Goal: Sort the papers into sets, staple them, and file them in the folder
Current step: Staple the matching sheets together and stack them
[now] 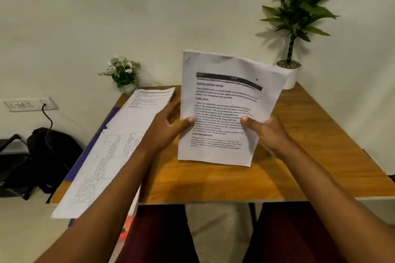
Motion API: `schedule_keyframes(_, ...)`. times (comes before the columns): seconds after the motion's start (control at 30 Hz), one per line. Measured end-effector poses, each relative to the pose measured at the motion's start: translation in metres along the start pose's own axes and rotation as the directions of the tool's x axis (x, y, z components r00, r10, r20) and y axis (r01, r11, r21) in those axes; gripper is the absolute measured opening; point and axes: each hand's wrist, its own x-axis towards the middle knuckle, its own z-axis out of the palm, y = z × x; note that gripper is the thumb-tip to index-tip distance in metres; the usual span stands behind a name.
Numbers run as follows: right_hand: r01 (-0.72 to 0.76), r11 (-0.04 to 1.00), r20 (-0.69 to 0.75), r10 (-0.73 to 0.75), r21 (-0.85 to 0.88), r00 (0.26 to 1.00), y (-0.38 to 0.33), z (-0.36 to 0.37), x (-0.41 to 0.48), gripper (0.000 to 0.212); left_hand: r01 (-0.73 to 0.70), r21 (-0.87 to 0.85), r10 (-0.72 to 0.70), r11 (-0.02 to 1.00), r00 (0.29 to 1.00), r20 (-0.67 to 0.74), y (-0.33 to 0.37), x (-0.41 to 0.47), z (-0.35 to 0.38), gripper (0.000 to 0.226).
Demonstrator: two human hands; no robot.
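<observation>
A set of printed papers (226, 100) stands upright on its lower edge above the wooden table (320, 134), with a staple mark at its top left corner. My left hand (168, 128) grips its left side, thumb on the front. My right hand (265, 132) grips the right side the same way. To the left lie a sheet with a table (100, 168) printed on it and a stack of printed papers (147, 102), both resting on a purple folder (85, 156). No stapler is visible.
A small pot of white flowers (124, 74) stands at the table's far left corner and a tall green plant in a white pot (292, 70) at the far right. A black bag (49, 156) lies on the floor at left, below a wall socket (27, 104).
</observation>
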Motion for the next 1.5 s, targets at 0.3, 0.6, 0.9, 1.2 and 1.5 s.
schedule_keyframes(0.3, 0.073, 0.981, 0.03, -0.068, -0.18, 0.997, -0.002, 0.002, 0.007, 0.018, -0.059, -0.255, 0.038, 0.965, 0.996, -0.087, 0.011, 0.004, 0.03, 0.022)
schedule_keyframes(0.6, 0.039, 0.986, 0.031, -0.034, -0.162, 0.999, 0.015, 0.0, 0.003, 0.015, 0.013, -0.337, -0.037, 0.941, 0.997, -0.064, -0.007, -0.011, 0.046, 0.045)
schedule_keyframes(0.9, -0.099, 0.983, -0.039, 0.094, -0.158, 0.995, 0.042, 0.006, -0.003, 0.009, 0.165, -0.366, -0.169, 0.916, 0.985, 0.02, -0.013, -0.013, 0.048, 0.033)
schedule_keyframes(1.2, -0.412, 0.892, 0.17, 0.384, 0.187, 0.908, 0.051, 0.016, -0.031, 0.03, 0.331, -0.298, -0.316, 0.896, 0.944, 0.099, 0.002, 0.023, 0.021, 0.022)
schedule_keyframes(1.5, -0.24, 0.776, -0.23, 0.126, -0.583, 0.965, 0.056, -0.011, -0.032, 0.054, 0.597, -0.185, -0.565, 0.781, 0.801, 0.198, -0.029, 0.017, 0.029, 0.029)
